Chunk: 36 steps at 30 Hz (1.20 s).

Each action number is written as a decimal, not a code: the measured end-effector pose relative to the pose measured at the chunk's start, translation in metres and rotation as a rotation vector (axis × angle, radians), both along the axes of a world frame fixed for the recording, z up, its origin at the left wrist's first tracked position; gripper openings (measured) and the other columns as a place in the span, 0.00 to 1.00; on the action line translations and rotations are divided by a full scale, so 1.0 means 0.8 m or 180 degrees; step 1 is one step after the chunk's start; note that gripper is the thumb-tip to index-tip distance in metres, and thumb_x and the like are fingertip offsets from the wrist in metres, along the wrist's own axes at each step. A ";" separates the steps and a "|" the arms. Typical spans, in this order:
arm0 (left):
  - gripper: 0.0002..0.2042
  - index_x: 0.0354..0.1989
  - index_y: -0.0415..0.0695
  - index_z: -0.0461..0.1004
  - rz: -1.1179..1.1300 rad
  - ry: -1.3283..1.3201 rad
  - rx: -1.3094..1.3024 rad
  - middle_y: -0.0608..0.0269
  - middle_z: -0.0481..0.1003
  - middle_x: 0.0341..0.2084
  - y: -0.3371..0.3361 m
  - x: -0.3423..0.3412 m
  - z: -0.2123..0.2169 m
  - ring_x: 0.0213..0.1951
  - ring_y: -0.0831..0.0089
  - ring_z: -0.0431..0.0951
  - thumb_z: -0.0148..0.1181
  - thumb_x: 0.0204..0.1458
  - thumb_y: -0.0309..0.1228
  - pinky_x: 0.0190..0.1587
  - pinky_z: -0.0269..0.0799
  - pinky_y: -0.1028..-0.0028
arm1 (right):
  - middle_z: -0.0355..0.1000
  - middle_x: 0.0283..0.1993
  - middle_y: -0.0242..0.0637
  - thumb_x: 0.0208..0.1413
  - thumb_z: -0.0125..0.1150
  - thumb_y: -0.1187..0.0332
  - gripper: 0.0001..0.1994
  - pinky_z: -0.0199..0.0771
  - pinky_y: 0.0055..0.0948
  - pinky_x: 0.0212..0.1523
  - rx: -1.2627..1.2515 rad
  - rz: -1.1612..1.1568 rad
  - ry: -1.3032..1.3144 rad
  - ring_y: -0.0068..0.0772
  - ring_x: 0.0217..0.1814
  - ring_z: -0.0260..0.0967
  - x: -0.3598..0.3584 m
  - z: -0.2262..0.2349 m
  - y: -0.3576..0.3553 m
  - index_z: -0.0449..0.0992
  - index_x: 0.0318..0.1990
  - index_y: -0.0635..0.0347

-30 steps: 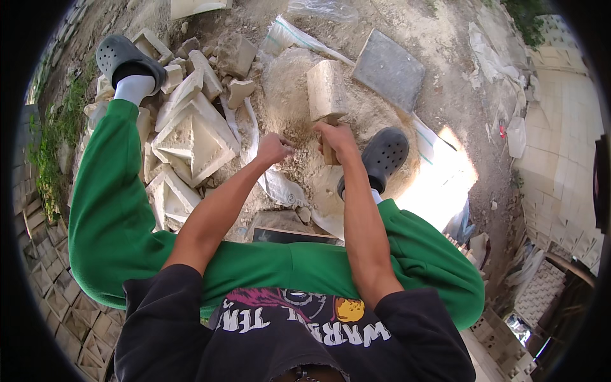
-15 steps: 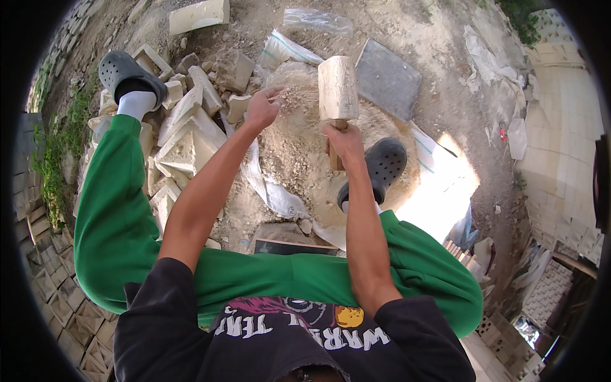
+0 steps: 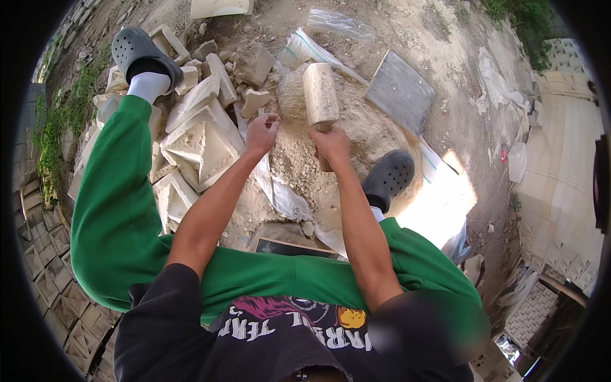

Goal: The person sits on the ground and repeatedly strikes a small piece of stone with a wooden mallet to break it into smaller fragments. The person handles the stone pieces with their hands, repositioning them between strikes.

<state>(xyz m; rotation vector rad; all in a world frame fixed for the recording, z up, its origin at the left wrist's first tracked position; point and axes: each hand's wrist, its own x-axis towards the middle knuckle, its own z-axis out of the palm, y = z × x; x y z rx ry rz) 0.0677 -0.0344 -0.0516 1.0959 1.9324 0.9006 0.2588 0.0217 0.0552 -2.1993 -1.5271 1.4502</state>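
Note:
My right hand [image 3: 331, 146] is closed round the short handle of a wooden mallet [image 3: 321, 94], whose thick pale head points away from me. Under the mallet lies a mound of crushed, whitish rubble [image 3: 296, 149]. To its left is my left hand [image 3: 261, 134], fingers curled in and thumb side up; whatever they pinch, if anything, is hidden. Just beyond that hand is a small broken chunk [image 3: 255, 102]. A heap of broken cream-coloured blocks [image 3: 207, 140] spreads between my left hand and my left foot.
A grey square slab [image 3: 401, 93] lies beyond the mound on the right. A white woven sack [image 3: 280, 194] sits partly beneath the rubble. My clogs, one at the heap [image 3: 143, 52] and one beside the mound [image 3: 389, 173], flank the work. Stacked blocks [image 3: 560, 165] line the right side.
My left hand has drawn back toward me and its outstretched fingers have curled in. The mallet head has tipped and shifted slightly left, still in my right hand. The whole view has shifted a little.

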 end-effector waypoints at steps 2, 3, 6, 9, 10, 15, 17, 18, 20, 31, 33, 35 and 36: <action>0.13 0.48 0.39 0.79 0.0072 -0.0058 -0.0037 0.53 0.83 0.40 -0.002 0.001 -0.005 0.42 0.65 0.84 0.61 0.55 0.30 0.48 0.76 0.70 | 0.77 0.23 0.41 0.46 0.65 0.58 0.15 0.78 0.36 0.29 0.0822 0.0256 0.0185 0.38 0.24 0.78 0.000 -0.003 0.002 0.82 0.31 0.62; 0.14 0.48 0.39 0.79 0.0106 -0.0109 -0.0048 0.53 0.83 0.40 -0.001 0.002 -0.008 0.42 0.65 0.84 0.61 0.55 0.30 0.48 0.76 0.70 | 0.78 0.25 0.44 0.45 0.65 0.56 0.16 0.78 0.40 0.33 0.1032 0.0330 0.0352 0.45 0.29 0.79 0.002 -0.003 0.005 0.83 0.33 0.60; 0.14 0.48 0.39 0.79 0.0185 -0.0201 -0.0107 0.54 0.83 0.41 -0.007 0.009 -0.012 0.42 0.65 0.84 0.61 0.55 0.30 0.48 0.76 0.69 | 0.79 0.30 0.49 0.45 0.65 0.55 0.17 0.78 0.45 0.36 0.1808 0.0708 0.0457 0.55 0.34 0.78 -0.008 -0.003 0.005 0.82 0.35 0.59; 0.14 0.49 0.39 0.78 0.0244 -0.0228 -0.0042 0.53 0.82 0.41 -0.004 0.013 -0.021 0.43 0.62 0.83 0.60 0.55 0.30 0.48 0.76 0.67 | 0.80 0.34 0.50 0.46 0.64 0.52 0.19 0.79 0.46 0.41 0.1687 0.0822 -0.0110 0.55 0.38 0.79 -0.009 -0.030 -0.022 0.83 0.36 0.58; 0.14 0.48 0.39 0.78 0.0256 -0.0224 -0.0005 0.52 0.82 0.42 -0.003 0.013 -0.021 0.43 0.61 0.83 0.60 0.55 0.29 0.48 0.76 0.66 | 0.80 0.35 0.51 0.46 0.64 0.51 0.20 0.79 0.46 0.42 0.1188 0.0959 -0.0445 0.55 0.39 0.79 -0.010 -0.035 -0.021 0.84 0.37 0.58; 0.14 0.50 0.39 0.77 0.0351 -0.0164 -0.0002 0.52 0.82 0.42 -0.004 0.018 -0.024 0.44 0.62 0.83 0.59 0.56 0.29 0.49 0.76 0.67 | 0.80 0.35 0.55 0.42 0.67 0.49 0.25 0.79 0.45 0.42 0.0080 0.0690 -0.0378 0.56 0.41 0.79 -0.007 -0.036 -0.017 0.84 0.38 0.63; 0.14 0.50 0.38 0.77 0.0408 -0.0178 0.0067 0.53 0.82 0.42 -0.005 0.021 -0.026 0.44 0.63 0.83 0.59 0.57 0.29 0.49 0.76 0.68 | 0.80 0.34 0.55 0.43 0.67 0.50 0.24 0.79 0.45 0.41 0.0279 0.0484 -0.0188 0.55 0.40 0.80 -0.004 -0.032 -0.016 0.84 0.37 0.63; 0.14 0.50 0.38 0.77 0.0456 -0.0204 0.0129 0.52 0.82 0.42 -0.008 0.024 -0.027 0.44 0.63 0.83 0.59 0.57 0.30 0.49 0.76 0.68 | 0.80 0.33 0.54 0.43 0.67 0.50 0.23 0.79 0.45 0.41 0.0499 0.0501 -0.0191 0.55 0.40 0.80 -0.001 -0.030 -0.017 0.84 0.36 0.63; 0.15 0.51 0.38 0.77 0.0508 -0.0212 0.0227 0.52 0.81 0.43 -0.005 0.030 -0.023 0.44 0.62 0.83 0.59 0.57 0.30 0.49 0.76 0.68 | 0.80 0.32 0.52 0.44 0.66 0.51 0.22 0.79 0.44 0.39 0.0997 0.0600 -0.0289 0.55 0.39 0.80 0.006 -0.034 -0.018 0.83 0.35 0.63; 0.16 0.51 0.38 0.74 0.0531 0.0273 0.0534 0.44 0.76 0.49 0.005 0.047 -0.003 0.53 0.50 0.76 0.57 0.55 0.29 0.58 0.70 0.61 | 0.80 0.27 0.43 0.46 0.68 0.57 0.17 0.80 0.34 0.29 0.0770 0.0171 0.0055 0.34 0.23 0.80 0.035 -0.044 -0.015 0.82 0.32 0.65; 0.16 0.52 0.37 0.74 0.0450 0.0263 0.0614 0.42 0.75 0.50 0.004 0.052 -0.002 0.54 0.48 0.75 0.57 0.55 0.28 0.59 0.68 0.60 | 0.79 0.25 0.43 0.46 0.67 0.57 0.17 0.80 0.34 0.29 0.1360 0.0536 -0.0575 0.34 0.23 0.79 0.034 -0.062 -0.020 0.82 0.32 0.65; 0.16 0.52 0.36 0.73 0.0387 0.0318 0.0647 0.41 0.74 0.52 0.002 0.052 -0.001 0.56 0.47 0.74 0.57 0.55 0.28 0.61 0.67 0.59 | 0.79 0.28 0.47 0.46 0.66 0.54 0.19 0.79 0.37 0.33 0.1049 0.0508 -0.0657 0.42 0.29 0.79 0.031 -0.052 -0.019 0.82 0.33 0.65; 0.17 0.53 0.36 0.72 0.0347 0.0373 0.0637 0.41 0.74 0.53 0.000 0.050 0.000 0.57 0.47 0.73 0.57 0.55 0.28 0.61 0.66 0.59 | 0.79 0.31 0.51 0.46 0.65 0.51 0.21 0.79 0.41 0.38 0.0444 0.0285 -0.0419 0.49 0.35 0.79 0.034 -0.046 -0.017 0.83 0.34 0.64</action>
